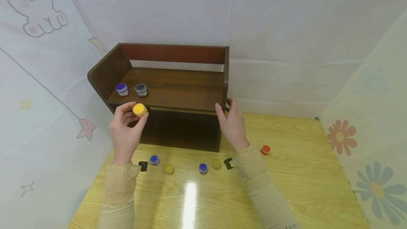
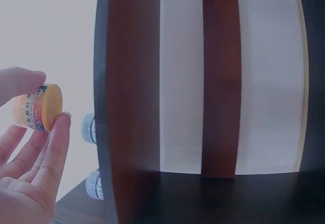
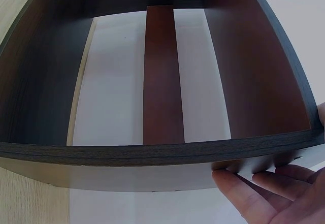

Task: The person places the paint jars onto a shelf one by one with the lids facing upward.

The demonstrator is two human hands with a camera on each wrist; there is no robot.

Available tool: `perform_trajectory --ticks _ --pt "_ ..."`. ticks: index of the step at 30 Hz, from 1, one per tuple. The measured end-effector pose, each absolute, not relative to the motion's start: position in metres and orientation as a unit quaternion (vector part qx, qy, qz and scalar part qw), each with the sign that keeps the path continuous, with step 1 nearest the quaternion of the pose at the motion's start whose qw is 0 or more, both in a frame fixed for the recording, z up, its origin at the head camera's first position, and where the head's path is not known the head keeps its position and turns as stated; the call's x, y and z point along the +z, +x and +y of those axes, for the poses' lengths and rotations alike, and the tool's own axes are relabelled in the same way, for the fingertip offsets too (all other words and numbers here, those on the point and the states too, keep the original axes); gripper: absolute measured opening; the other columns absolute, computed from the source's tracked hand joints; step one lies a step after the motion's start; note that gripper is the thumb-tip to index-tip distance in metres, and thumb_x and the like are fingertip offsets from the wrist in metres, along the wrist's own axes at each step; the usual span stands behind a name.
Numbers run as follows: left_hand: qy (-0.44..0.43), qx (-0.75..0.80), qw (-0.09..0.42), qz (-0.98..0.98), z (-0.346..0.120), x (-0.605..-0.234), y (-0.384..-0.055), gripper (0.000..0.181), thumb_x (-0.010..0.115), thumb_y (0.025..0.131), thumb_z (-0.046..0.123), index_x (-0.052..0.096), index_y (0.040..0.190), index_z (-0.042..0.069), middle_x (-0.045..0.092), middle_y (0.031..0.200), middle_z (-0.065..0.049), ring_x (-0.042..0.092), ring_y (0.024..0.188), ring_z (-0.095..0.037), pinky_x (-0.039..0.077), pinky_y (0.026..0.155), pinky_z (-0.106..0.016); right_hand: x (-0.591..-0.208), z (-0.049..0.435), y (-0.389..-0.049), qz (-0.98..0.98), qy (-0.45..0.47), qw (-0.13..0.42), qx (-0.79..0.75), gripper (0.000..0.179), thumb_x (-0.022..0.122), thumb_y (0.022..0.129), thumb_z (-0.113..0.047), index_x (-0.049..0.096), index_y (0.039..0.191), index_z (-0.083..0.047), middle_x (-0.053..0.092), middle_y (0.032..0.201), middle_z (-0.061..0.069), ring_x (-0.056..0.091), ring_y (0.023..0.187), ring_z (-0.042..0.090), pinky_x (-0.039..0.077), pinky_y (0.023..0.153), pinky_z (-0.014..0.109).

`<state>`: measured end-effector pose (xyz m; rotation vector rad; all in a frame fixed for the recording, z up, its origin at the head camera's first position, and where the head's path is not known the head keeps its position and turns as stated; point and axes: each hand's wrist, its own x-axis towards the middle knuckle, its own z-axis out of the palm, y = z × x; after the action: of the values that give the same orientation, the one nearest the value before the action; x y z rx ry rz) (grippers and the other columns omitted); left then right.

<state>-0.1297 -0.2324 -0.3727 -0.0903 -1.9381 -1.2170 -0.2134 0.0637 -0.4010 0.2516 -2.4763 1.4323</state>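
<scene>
On the near part of the table (image 1: 308, 190), a blue pot (image 1: 154, 160), a yellow pot (image 1: 169, 169), a second blue pot (image 1: 203, 168) and a second yellow pot (image 1: 216, 164) stand in a loose row, with a red pot (image 1: 265, 150) off to the right. The sleeves (image 1: 120, 186) reach past them, so an arm that dips too low could knock one over.

Farther in, the left hand (image 1: 124, 131) holds a little yellow jar (image 1: 140, 110) up in front of the shelf (image 1: 181, 87). The jar is tilted, and it could drop if the pinch gets weak, because only the tips hold it. The thumb is on one side and the fingers (image 2: 53, 153) are on the other, just as far apart as the jar is wide.

Over at the shelf's right side, the right hand (image 1: 233, 124) grips the side board. Its thumb is on the front edge and its fingers touch the outer face. A hard push or pull could make the shelf slide.

On the top board, a purple-lidded jar (image 1: 122, 90) and a black-lidded jar (image 1: 141, 90) stand upright near the front left. The left hand is close, so a bump could tip them.
</scene>
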Motion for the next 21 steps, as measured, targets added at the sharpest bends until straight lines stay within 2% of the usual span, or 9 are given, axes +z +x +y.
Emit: perform_trajectory --ticks 6,13,21 --pt "-0.059 -0.476 0.428 -0.766 -0.222 -0.353 -0.127 0.045 0.079 0.078 -0.015 0.062 0.119 -0.011 0.067 0.112 -0.020 0.066 0.085 -0.012 0.054 0.079 -0.018 -0.400 0.063 -0.213 -0.855 0.085 0.133 0.494 0.059 0.051 0.105 -0.049 0.043 0.141 -0.002 0.054 0.143 0.021 0.059 0.123 0.037 0.054 0.092 0.050" --pt "-0.064 -0.460 0.438 -0.770 -0.219 -0.341 -0.127 0.042 0.082 0.076 -0.014 0.062 0.113 -0.014 0.068 0.107 -0.021 0.067 0.084 -0.016 0.055 0.081 -0.023 -0.400 0.063 -0.213 -0.856 0.084 0.133 0.492 0.059 0.052 0.105 -0.049 0.043 0.141 -0.003 0.053 0.145 0.020 0.060 0.123 0.036 0.054 0.091 0.051" --pt "-0.059 -0.457 0.448 -0.766 -0.218 -0.332 -0.131 0.042 0.085 0.074 -0.012 0.063 0.110 -0.013 0.069 0.105 -0.020 0.067 0.086 -0.012 0.055 0.083 -0.025 -0.400 0.063 -0.213 -0.855 0.086 0.135 0.494 0.058 0.052 0.105 -0.047 0.043 0.142 -0.003 0.053 0.145 0.020 0.060 0.123 0.036 0.055 0.090 0.050"
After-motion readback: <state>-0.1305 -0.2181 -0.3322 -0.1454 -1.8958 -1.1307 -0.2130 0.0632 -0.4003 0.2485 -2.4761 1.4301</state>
